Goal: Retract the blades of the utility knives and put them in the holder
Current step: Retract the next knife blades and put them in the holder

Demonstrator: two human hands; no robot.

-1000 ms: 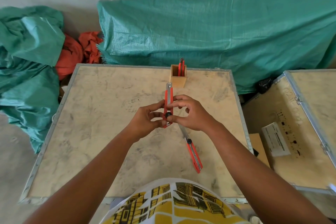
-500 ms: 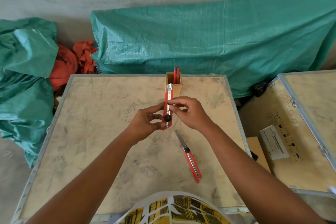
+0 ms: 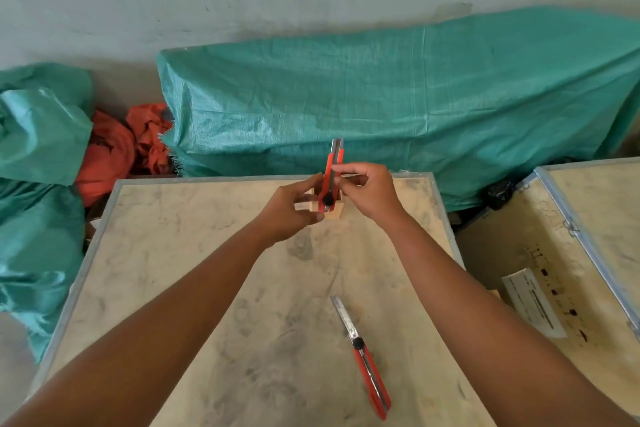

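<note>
My right hand (image 3: 372, 192) pinches a red utility knife (image 3: 333, 170) upright, with only a short metal tip showing at its top. The knife's lower end with the black knob is just above the small wooden holder (image 3: 335, 212) near the table's far edge; the holder is mostly hidden behind my hands. My left hand (image 3: 289, 213) is beside the knife's lower end and the holder, fingers curled; I cannot tell if it touches them. A second red utility knife (image 3: 367, 362) lies on the table at front right with its long blade extended.
The worn wooden table (image 3: 173, 288) has metal edging. Green tarpaulin-covered bundles (image 3: 398, 107) and orange cloth (image 3: 117, 152) lie behind and to the left. A second wooden crate (image 3: 554, 253) with a white label stands to the right.
Both hands carried the held knife away from me, from mid-table to just above the holder at the far edge. The knife on the table has not moved.
</note>
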